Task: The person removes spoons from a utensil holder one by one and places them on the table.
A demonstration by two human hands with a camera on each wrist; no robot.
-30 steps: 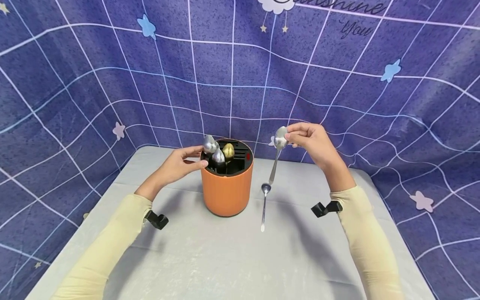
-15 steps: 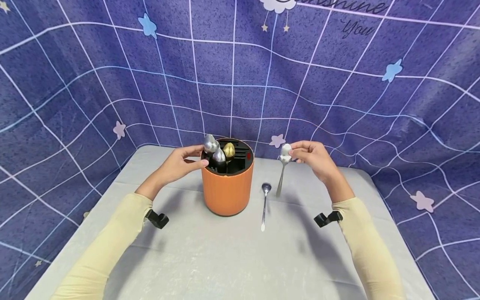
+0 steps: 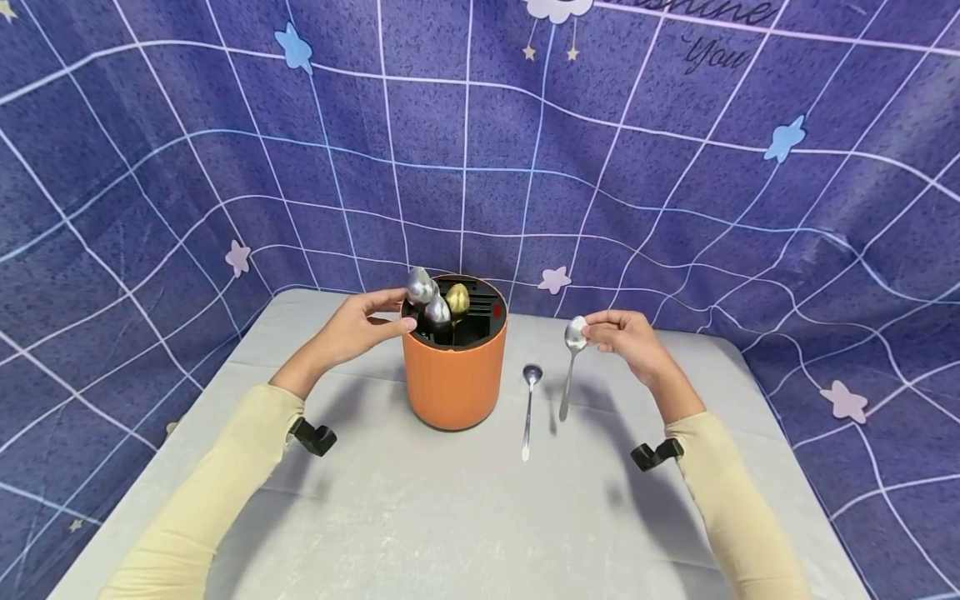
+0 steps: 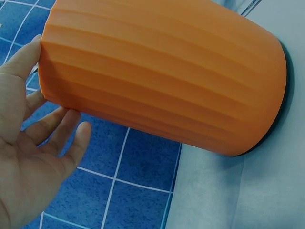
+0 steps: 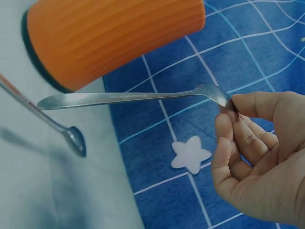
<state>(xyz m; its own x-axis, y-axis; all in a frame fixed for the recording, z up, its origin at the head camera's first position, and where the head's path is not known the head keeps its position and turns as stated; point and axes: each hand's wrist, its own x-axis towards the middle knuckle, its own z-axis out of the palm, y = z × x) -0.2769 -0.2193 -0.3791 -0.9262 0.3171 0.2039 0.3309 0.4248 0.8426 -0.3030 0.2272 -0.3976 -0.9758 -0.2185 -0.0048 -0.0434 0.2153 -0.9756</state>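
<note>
Nearest, a thin spoon (image 3: 528, 415) lies on the table (image 3: 420, 517), right of the orange holder (image 3: 455, 387). Farther right, the right hand (image 3: 628, 340) pinches another spoon (image 3: 572, 364) by its bowl, leaving the handle free below; at left, the left hand (image 3: 358, 327), fingers apart, touches the holder's rim, probably for steadying it, while spoons (image 3: 437, 313) stand inside.

This looks to me like a fabric-walled booth, the wider room hidden: starry blue-purple cloth (image 3: 465, 125) hangs beyond the hands (image 3: 356, 332) (image 3: 628, 340) and to either side, and a pale, creased surface (image 3: 465, 525) lies below them.
</note>
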